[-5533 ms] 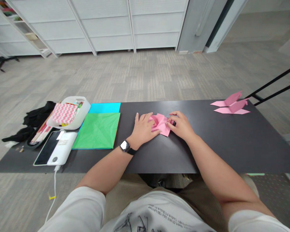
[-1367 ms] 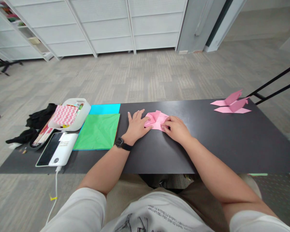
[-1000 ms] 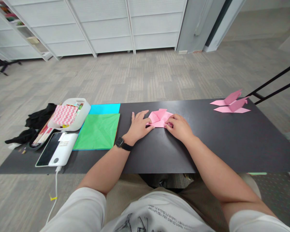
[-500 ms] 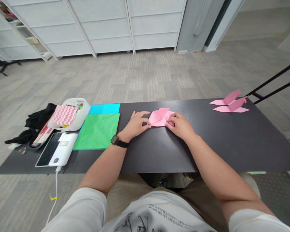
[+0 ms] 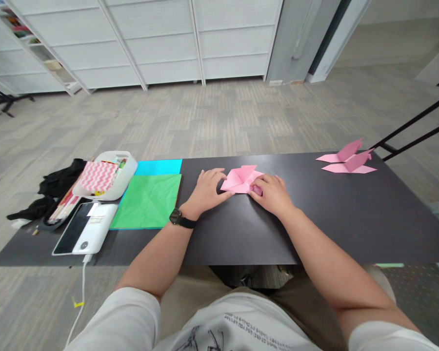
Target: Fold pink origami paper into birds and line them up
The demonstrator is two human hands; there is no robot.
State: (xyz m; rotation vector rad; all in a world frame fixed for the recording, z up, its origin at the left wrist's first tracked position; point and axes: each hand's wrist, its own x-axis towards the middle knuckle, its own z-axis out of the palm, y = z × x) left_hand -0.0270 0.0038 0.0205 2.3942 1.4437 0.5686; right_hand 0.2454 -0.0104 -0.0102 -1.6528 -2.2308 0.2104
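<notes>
A partly folded sheet of pink origami paper [image 5: 241,179] lies on the dark table, with a raised flap on its far side. My right hand [image 5: 272,194] grips its right side near the front edge, fingers bent over the paper and covering that corner. At the left corner is my left hand [image 5: 207,191], fingers spread, the thumb stretched along the paper's near edge. A black watch [image 5: 176,216] is on my left wrist. Two finished pink paper birds [image 5: 351,166] stand side by side at the far right of the table.
Green paper sheets [image 5: 146,202] lie left of my hands over a blue sheet [image 5: 159,166]. Farther left are a white basket [image 5: 126,180] with a pink zigzag-patterned item, a white power bank [image 5: 98,229] with a cable, a phone [image 5: 72,234] and black cloth [image 5: 62,176].
My left thumb has slid right along the paper's near edge, and the left fingers have opened wider. My right hand has shifted slightly left, still gripping the paper.
</notes>
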